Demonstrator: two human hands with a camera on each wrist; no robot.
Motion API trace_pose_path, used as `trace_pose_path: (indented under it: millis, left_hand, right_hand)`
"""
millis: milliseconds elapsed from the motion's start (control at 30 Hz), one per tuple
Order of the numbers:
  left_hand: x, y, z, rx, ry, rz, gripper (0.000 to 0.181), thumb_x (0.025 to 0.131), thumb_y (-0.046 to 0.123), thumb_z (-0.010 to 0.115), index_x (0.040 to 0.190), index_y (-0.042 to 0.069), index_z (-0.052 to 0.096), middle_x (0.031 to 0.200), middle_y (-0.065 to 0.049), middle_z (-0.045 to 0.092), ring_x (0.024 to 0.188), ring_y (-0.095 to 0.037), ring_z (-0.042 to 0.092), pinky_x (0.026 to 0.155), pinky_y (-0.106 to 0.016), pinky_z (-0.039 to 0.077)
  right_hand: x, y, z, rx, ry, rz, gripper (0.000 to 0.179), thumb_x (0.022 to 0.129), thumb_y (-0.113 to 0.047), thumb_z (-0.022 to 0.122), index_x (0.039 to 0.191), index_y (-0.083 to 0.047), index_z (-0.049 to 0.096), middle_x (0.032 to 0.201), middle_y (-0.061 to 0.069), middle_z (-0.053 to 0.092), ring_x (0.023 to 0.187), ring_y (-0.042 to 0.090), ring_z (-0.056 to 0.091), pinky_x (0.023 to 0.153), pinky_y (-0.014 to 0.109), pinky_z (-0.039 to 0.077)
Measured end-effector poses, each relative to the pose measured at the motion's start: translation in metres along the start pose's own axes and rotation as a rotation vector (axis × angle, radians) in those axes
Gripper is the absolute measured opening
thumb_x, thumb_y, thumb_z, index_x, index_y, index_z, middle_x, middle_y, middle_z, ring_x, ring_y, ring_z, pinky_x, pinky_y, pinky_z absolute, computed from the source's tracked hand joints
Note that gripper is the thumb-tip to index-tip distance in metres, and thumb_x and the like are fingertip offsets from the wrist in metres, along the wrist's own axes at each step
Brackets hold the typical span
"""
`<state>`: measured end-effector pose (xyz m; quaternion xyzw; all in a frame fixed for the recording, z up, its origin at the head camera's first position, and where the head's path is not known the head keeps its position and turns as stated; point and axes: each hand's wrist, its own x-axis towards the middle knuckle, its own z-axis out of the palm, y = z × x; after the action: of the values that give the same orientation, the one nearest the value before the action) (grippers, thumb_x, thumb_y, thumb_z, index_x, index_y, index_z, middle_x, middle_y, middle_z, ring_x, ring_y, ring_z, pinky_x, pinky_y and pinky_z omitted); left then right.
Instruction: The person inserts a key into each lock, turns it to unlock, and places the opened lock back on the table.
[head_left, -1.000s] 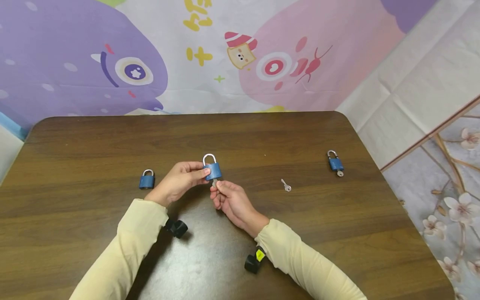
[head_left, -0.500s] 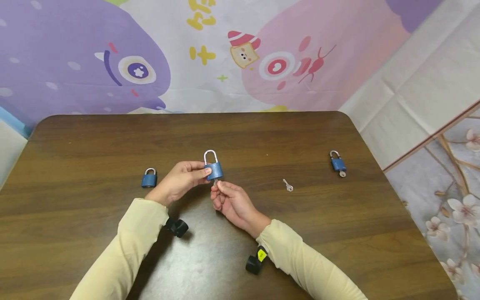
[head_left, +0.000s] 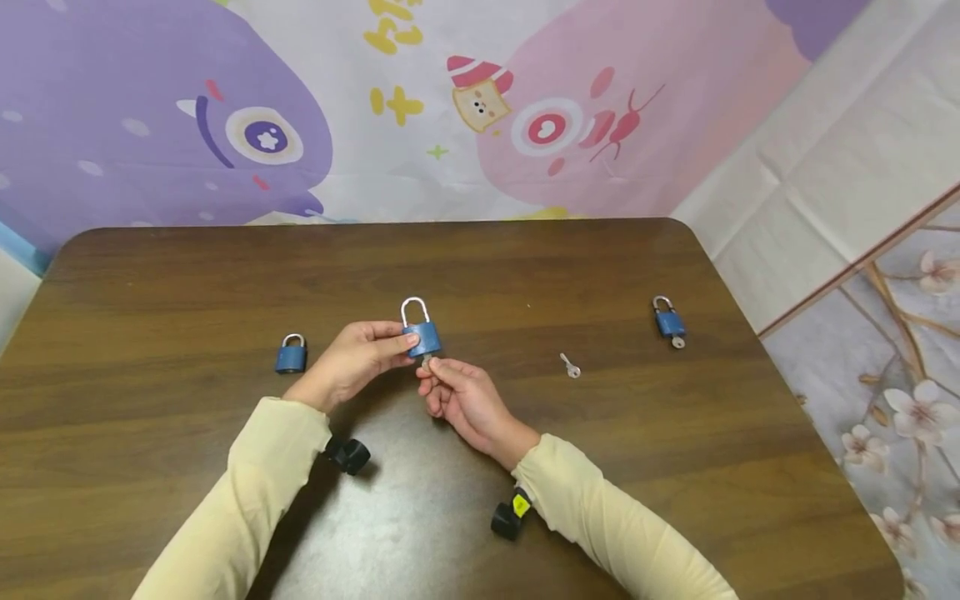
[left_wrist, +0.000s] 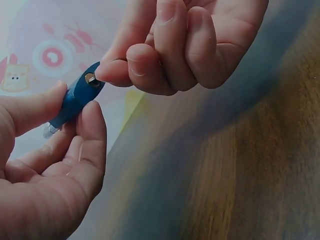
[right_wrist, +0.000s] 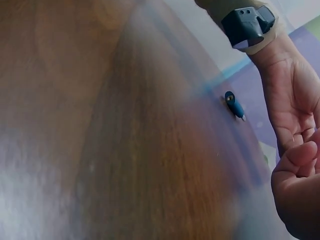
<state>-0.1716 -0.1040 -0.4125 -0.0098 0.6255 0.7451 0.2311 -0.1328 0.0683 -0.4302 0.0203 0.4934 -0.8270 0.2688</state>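
Note:
In the head view my left hand (head_left: 358, 358) holds a blue padlock (head_left: 422, 339) by its body, thumb on the front and fingers behind. The padlock is upright above the table, with its silver shackle (head_left: 415, 309) standing tall out of the body. My right hand (head_left: 472, 406) pinches a small key (head_left: 427, 362) at the padlock's bottom, between thumb and curled index finger. From the left wrist, the padlock (left_wrist: 80, 94) shows its bottom face with the key at the keyhole, mostly covered by the right fingertips. The right wrist view hides the held padlock behind the hands.
On the wooden table (head_left: 600, 467), a second blue padlock (head_left: 291, 356) lies left of my left hand. A third padlock (head_left: 668, 323) with a key (head_left: 678, 342) in it lies at the far right. A loose key (head_left: 571, 366) lies right of my right hand.
The held padlock's shackle has risen further out of its body since one second ago. Both hands keep their grips in nearly the same place; the head view shifts slightly.

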Motion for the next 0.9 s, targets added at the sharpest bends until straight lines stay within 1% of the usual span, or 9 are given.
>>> trace_pose_path:
  millis: [100,233,400,500,667,900]
  left_hand:
    - [-0.0003,0.0008,0.0001,0.003,0.014,-0.004,0.036,0.092,0.003,0.055,0.118,-0.019,0.045,0.083,0.004,0.064,0.076,-0.004,0.062,0.075,-0.016,0.054]
    - [-0.001,0.0023,0.0006,0.013,0.033,-0.01,0.036,0.092,0.005,0.056,0.117,-0.019,0.046,0.083,0.004,0.064,0.075,-0.003,0.062,0.074,-0.016,0.055]
    - [-0.0014,0.0033,0.0017,0.01,0.046,-0.01,0.036,0.092,0.006,0.057,0.117,-0.018,0.046,0.082,0.005,0.065,0.074,-0.003,0.062,0.074,-0.016,0.055]
    - [-0.0007,0.0031,0.0022,0.011,0.057,-0.015,0.036,0.091,0.006,0.057,0.117,-0.017,0.046,0.082,0.005,0.065,0.074,-0.003,0.062,0.074,-0.016,0.055]
    - [-0.0005,0.0027,0.0031,0.021,0.071,-0.02,0.036,0.091,0.008,0.059,0.116,-0.016,0.048,0.081,0.005,0.064,0.074,-0.004,0.062,0.074,-0.016,0.055]
    - [-0.001,-0.0001,0.0038,0.0,0.068,-0.011,0.034,0.091,0.006,0.058,0.114,-0.016,0.048,0.08,0.005,0.065,0.072,-0.004,0.062,0.074,-0.017,0.055]
  right_hand:
    - [0.0005,0.0,0.0003,-0.052,0.021,-0.023,0.026,0.099,-0.01,0.042,0.082,-0.009,0.061,0.064,-0.004,0.058,0.049,0.005,0.047,0.048,0.017,0.041]
    - [0.0011,-0.0006,0.0018,-0.158,0.067,-0.046,0.02,0.098,-0.012,0.046,0.085,-0.006,0.059,0.065,-0.004,0.057,0.051,0.005,0.047,0.048,0.017,0.041]
    - [0.0021,0.0,0.0024,-0.261,0.107,-0.081,0.02,0.097,-0.014,0.048,0.09,0.001,0.059,0.064,-0.005,0.056,0.05,0.005,0.047,0.047,0.017,0.041]
    - [0.0029,0.0008,0.0016,-0.298,0.128,-0.101,0.022,0.097,-0.013,0.049,0.093,0.007,0.059,0.063,-0.006,0.056,0.048,0.004,0.047,0.045,0.016,0.04]
    - [0.0038,0.0013,0.0018,-0.35,0.167,-0.11,0.026,0.096,-0.013,0.049,0.096,0.011,0.058,0.061,-0.007,0.055,0.047,0.003,0.047,0.044,0.016,0.038]
    - [0.0006,-0.0002,0.0016,-0.377,0.172,-0.106,0.03,0.096,-0.015,0.049,0.097,0.013,0.059,0.06,-0.006,0.055,0.046,0.004,0.047,0.044,0.016,0.037]
